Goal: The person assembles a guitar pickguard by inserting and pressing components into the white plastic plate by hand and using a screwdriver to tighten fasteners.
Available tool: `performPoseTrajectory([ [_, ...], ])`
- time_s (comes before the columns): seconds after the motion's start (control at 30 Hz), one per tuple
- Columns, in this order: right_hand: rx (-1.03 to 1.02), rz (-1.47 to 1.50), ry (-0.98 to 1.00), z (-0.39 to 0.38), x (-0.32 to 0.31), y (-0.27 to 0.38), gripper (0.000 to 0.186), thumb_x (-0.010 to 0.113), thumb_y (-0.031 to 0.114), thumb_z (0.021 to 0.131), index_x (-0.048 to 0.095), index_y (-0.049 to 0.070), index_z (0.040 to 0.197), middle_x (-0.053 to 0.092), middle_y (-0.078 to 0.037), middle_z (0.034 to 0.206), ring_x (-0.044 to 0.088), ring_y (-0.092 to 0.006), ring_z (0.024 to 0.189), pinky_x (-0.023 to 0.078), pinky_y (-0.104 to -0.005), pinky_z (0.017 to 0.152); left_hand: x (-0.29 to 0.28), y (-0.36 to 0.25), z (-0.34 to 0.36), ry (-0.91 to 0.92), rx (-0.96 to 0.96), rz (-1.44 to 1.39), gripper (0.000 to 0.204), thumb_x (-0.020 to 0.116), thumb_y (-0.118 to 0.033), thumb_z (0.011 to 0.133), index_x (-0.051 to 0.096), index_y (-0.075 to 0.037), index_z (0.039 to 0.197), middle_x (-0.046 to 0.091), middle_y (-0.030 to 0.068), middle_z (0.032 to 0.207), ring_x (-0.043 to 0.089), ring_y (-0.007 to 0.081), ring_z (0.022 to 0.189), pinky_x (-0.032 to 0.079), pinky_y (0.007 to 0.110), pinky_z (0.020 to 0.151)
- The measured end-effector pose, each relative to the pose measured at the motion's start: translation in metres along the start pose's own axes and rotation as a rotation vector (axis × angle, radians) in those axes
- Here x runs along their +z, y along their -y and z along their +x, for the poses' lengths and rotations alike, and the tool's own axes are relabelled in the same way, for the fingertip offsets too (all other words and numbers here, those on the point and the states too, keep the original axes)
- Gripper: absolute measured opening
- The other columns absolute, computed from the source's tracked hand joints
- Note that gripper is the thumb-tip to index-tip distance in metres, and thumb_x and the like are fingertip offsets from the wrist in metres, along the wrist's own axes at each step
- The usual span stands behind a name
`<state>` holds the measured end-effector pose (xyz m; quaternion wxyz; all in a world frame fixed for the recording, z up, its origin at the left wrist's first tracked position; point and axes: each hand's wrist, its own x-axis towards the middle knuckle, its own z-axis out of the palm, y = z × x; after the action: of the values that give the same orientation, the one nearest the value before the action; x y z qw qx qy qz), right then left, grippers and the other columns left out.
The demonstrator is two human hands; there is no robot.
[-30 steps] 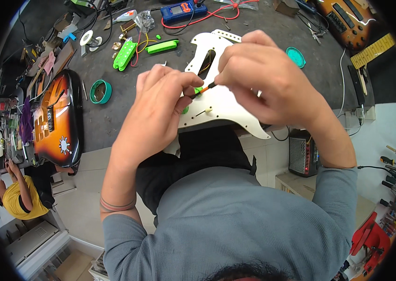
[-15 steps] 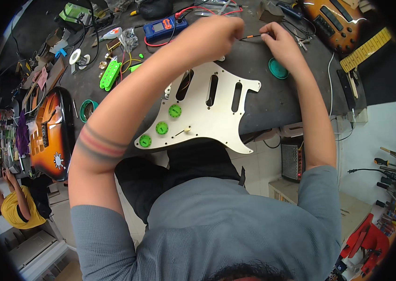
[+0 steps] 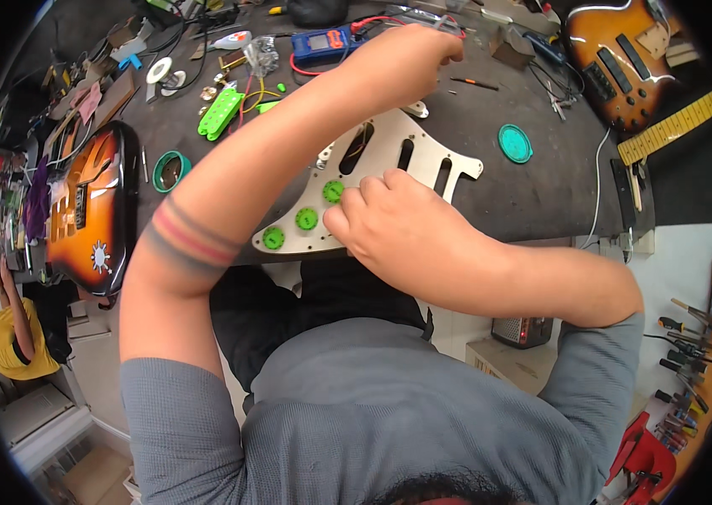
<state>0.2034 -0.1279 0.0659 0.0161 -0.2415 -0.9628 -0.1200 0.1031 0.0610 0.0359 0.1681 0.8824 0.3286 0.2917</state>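
Note:
A white guitar pickguard [image 3: 389,139] lies at the bench's near edge, with three green knobs [image 3: 307,219] on its left part. My right hand [image 3: 394,210] is over it, fingers curled down beside the upper knob; it covers the spot of the cream switch tip, and what its fingertips grip is hidden. My left hand [image 3: 450,50] reaches past the pickguard with fingers bent, close to a clear plastic packet [image 3: 423,17]; whatever it holds cannot be made out. A thin dark stick with an orange band [image 3: 475,83] rests on the bench right of that hand.
A green pickup [image 3: 220,113] with wires and a blue multimeter [image 3: 320,45] lie at the back left. Sunburst guitar bodies [image 3: 90,219] flank the bench. A green tub [image 3: 172,171] stands left, a teal lid [image 3: 515,143] right. Another person [image 3: 12,332] is far left.
My right hand has let go of the dark stick and come back toward me, onto the pickguard. My left hand stays at the far side. The view has shifted slightly.

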Motion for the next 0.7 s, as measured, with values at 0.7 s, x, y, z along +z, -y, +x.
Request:
performPoseTrajectory([
  [0.7,-0.221,0.037,0.524,0.047,-0.045,-0.007,0.012,0.078,0.016,0.095,0.074,0.005,0.098,0.074,-0.005,0.074,0.080,-0.0229,0.074,0.058,-0.0363,0.062,-0.065,-0.061,-0.280,-0.099,-0.679,-0.873,0.034,0.077,-0.019,0.110,0.074,0.004,0.134,0.079,0.0063,0.101,0.072,0.0101,0.086,0.059,0.028,0.074],
])
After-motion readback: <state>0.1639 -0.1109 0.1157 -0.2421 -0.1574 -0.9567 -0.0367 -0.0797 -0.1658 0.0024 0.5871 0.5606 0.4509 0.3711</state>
